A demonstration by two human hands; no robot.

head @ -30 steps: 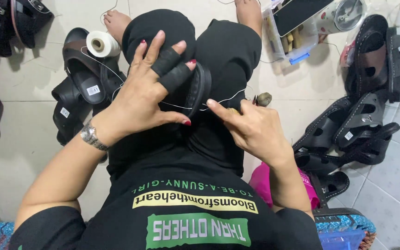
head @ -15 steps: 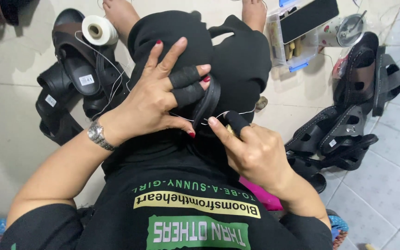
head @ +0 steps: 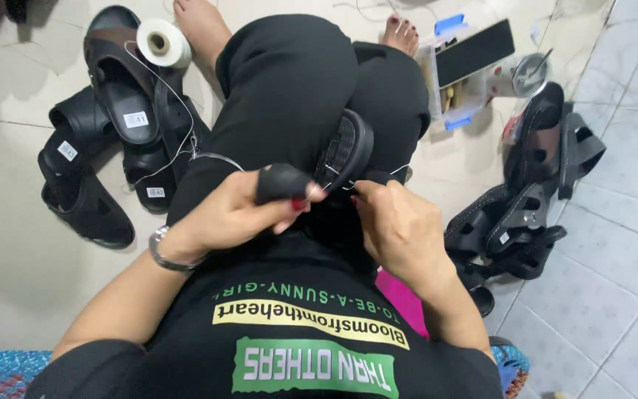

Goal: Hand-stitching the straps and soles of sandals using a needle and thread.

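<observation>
Black sandal (head: 345, 151) on lap, both grips pinching thread (head: 337, 186) at its edge, sandal piles (head: 112, 140) either side

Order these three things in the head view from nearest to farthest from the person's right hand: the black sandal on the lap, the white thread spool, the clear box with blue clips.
From the right hand:
1. Black sandal, on the lap, just beside the fingers.
2. Clear box with blue clips, on the floor ahead, to the right.
3. White thread spool, far left, resting on a pile of sandals.
</observation>
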